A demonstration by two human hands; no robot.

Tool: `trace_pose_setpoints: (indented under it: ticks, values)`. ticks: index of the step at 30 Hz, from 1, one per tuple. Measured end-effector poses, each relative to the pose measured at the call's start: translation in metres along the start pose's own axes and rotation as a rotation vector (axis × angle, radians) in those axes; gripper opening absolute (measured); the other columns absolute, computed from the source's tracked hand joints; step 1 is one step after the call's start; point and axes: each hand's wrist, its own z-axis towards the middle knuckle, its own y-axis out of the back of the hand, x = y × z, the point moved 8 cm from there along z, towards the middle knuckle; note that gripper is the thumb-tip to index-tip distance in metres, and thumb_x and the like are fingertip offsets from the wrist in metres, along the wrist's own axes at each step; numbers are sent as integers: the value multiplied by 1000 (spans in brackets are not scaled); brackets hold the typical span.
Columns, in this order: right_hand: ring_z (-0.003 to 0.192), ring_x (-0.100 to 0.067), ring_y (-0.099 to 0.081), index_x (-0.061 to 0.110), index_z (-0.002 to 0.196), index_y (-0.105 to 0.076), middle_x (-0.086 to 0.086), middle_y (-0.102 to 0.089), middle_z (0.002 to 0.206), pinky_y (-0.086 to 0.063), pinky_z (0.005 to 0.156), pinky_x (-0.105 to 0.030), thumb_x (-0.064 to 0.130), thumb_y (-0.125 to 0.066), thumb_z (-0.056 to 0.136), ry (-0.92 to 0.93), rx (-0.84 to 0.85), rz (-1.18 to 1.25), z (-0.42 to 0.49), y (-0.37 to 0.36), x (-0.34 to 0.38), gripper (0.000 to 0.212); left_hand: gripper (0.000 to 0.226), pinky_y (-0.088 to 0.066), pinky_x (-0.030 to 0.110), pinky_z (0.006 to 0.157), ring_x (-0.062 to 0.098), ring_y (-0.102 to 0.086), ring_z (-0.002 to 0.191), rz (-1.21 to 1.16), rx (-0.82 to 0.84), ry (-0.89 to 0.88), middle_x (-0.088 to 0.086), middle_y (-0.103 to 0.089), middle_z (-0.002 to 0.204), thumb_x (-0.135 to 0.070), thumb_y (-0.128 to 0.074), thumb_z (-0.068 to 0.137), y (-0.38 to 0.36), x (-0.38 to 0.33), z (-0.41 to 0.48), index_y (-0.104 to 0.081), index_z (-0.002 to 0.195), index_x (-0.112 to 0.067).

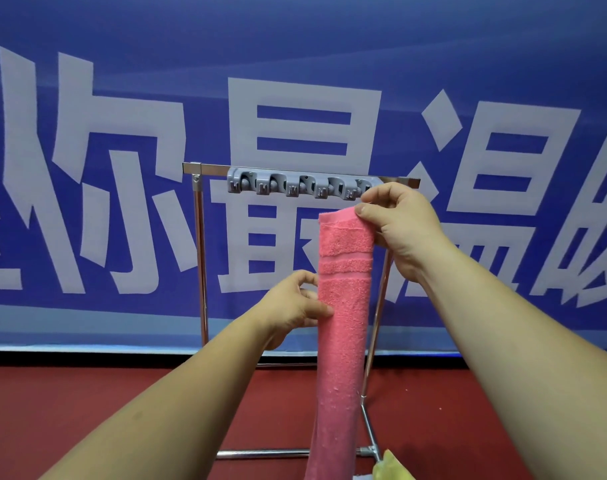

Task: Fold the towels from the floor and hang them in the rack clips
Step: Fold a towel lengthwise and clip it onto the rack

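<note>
Hanging step. Pink towel, folded to a long strip, hangs upright just below the clip strip's right end. Right hand fingers pinch its top corner, left hand fingers pinch its edge lower down. Next, probably: push the top into the end clip, which the right hand partly hides. Yellow-green cloth lies well below the strip

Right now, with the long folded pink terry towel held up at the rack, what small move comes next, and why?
Probably lift the top edge of the folded pink terry towel into the rightmost clip of the grey plastic clip strip. The right hand pinches that edge just below it; the left hand steadies the middle.
</note>
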Motion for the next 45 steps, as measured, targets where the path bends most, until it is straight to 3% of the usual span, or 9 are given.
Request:
trace_pose_setpoints:
  ticks: [8,11,13,16,21,25,31,34,45]
  values:
    - [81,-21,-65,16,102,-70,-9,-69,101,-53,55,-29,3,-73,95,-71,-225,37,17,21,-24,15,10,-66,41,84,27,-79,89,49,75,66,17,-79,100,5,-74,94,-16,14,-4,-72,103,1]
    - [83,-21,-62,11,105,-68,-12,-70,102,-56,64,-39,19,-71,99,-151,-249,-11,30,26,-48,10,24,-65,39,87,28,-78,95,-72,92,94,24,-78,108,0,-74,96,-21,10,-5,-68,114,14]
    - [85,-20,-61,13,111,-62,-7,-66,100,-61,79,-50,41,-65,102,-305,-135,-131,31,24,-80,29,14,-65,34,84,25,-79,95,-217,84,107,23,-79,107,0,-72,97,-22,2,-5,-70,106,11]
    - [85,-23,-56,14,121,-59,-3,-60,99,-53,79,-40,63,-60,98,-570,20,-278,3,26,-137,55,6,-65,32,74,18,-79,83,-342,15,152,13,-80,99,-4,-70,99,-15,-3,-2,-75,96,-4]
    - [110,-23,-73,9,119,-77,-7,-81,111,-51,104,-38,75,-61,92,-843,396,-196,-79,-7,-211,73,19,-64,35,70,16,-76,78,-344,-59,318,7,-80,95,-9,-62,104,-17,37,-5,-73,119,-3]
    - [116,-20,-74,15,124,-77,-5,-81,119,-49,112,-40,60,-69,95,-780,368,33,-97,-26,-223,54,33,-67,34,69,20,-74,88,-439,-79,291,17,-74,116,3,-58,103,-17,45,-5,-69,134,-3]
    - [95,-28,-78,-1,121,-76,-21,-79,114,-60,80,-38,12,-73,96,-691,335,226,-84,-33,-203,28,61,-63,32,72,21,-73,89,-371,-49,158,11,-76,124,8,-56,102,-8,14,-8,-61,145,-35]
    - [106,-35,-76,-3,126,-72,-25,-76,120,-60,93,-46,4,-73,94,-664,391,257,-77,-37,-194,33,64,-60,38,78,24,-71,92,-293,-59,146,11,-77,126,4,-61,101,-2,5,-12,-61,132,-52]
    - [108,-37,-74,-3,133,-65,-26,-75,122,-61,97,-50,-2,-67,99,-573,344,350,-59,-31,-164,34,46,-60,36,74,17,-66,85,-323,-78,135,3,-74,109,-7,-73,97,6,-9,-10,-70,129,-41]
